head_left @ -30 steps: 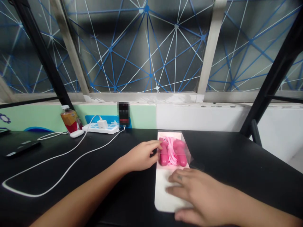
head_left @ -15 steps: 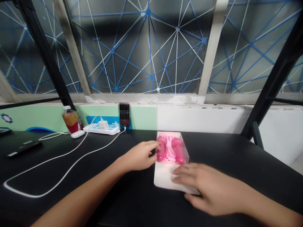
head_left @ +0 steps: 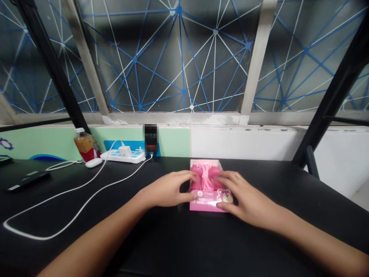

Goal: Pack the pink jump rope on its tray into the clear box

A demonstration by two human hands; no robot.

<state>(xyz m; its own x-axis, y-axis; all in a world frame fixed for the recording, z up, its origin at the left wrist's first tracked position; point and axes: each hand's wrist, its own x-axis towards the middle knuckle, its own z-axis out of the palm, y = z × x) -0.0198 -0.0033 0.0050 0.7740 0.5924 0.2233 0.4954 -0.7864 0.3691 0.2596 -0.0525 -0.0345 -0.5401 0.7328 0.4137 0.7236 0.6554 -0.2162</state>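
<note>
As a pink carton [head_left: 206, 204] is clasped on the black table [head_left: 273, 184], its left side is covered by the left hand [head_left: 168, 188], fingers pressed together, and its right side by the right hand [head_left: 242, 194], fingers slightly spread. A pink skipping rope [head_left: 205, 177] is seen through the clear lid; a printed bear [head_left: 225, 196] is shown on the front.

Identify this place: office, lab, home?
Most likely an indoor desk workspace, an office or lab, though home can't be ruled out. A black desk holds a white power strip with a plugged-in charger, and a white computer mouse lies nearby.
</note>
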